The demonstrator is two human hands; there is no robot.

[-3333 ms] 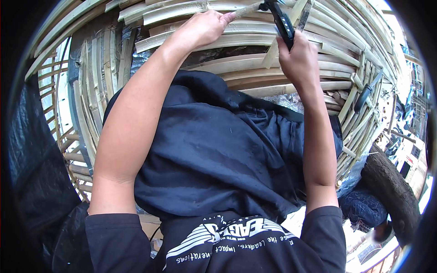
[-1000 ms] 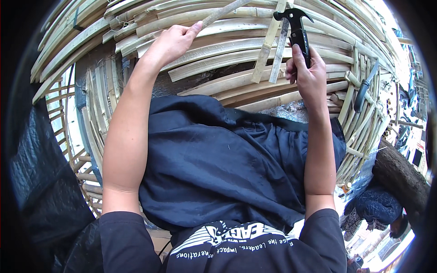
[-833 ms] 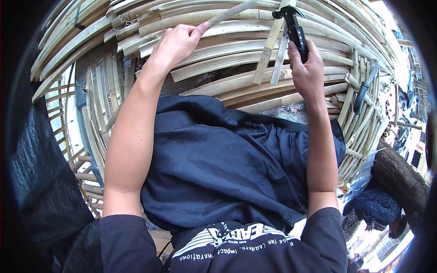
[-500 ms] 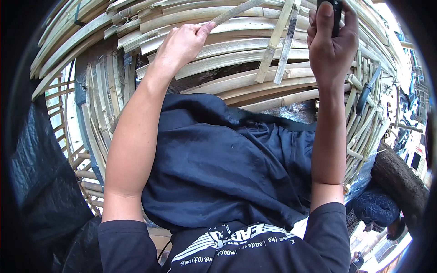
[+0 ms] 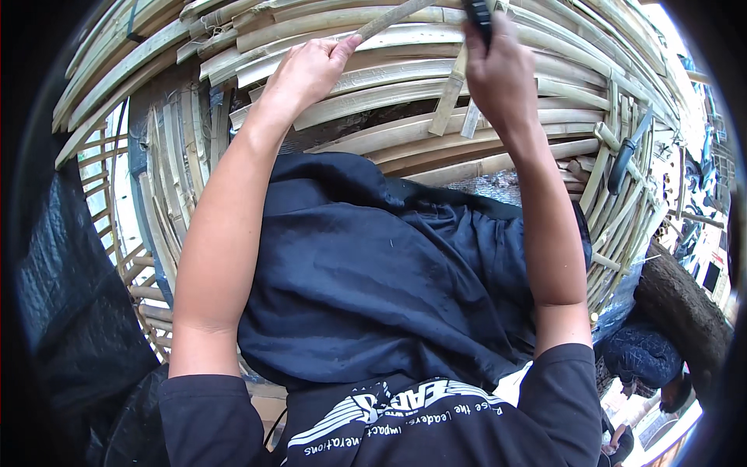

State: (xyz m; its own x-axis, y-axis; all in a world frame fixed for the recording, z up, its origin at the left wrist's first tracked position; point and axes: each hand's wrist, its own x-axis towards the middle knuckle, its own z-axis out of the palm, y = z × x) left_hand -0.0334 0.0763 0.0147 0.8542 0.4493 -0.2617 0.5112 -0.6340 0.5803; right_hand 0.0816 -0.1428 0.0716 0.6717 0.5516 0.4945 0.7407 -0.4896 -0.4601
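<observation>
My left hand (image 5: 305, 76) is closed around the near end of a narrow greyish-brown stick (image 5: 393, 19), which slants up to the right past the top edge of the picture. In my right hand (image 5: 502, 78) is a tool with a black ribbed handle (image 5: 476, 17); its working end lies outside the picture, so its kind does not show. The right hand is slightly blurred, above two loose bamboo strips (image 5: 447, 105) that it partly covers. Beneath both hands runs a bed of split bamboo slats (image 5: 366, 87).
A knife with a black handle (image 5: 620, 167) rests on the bamboo lattice at the right. Dark cloth (image 5: 373, 272) covers my lap. Black plastic sheeting (image 5: 70, 311) hangs at the left. A thick log (image 5: 685, 300) and a person in dark clothing (image 5: 642, 354) are at the lower right.
My right hand has swung left with the black-handled tool, toward the stick. The left hand and stick have shifted slightly left.
</observation>
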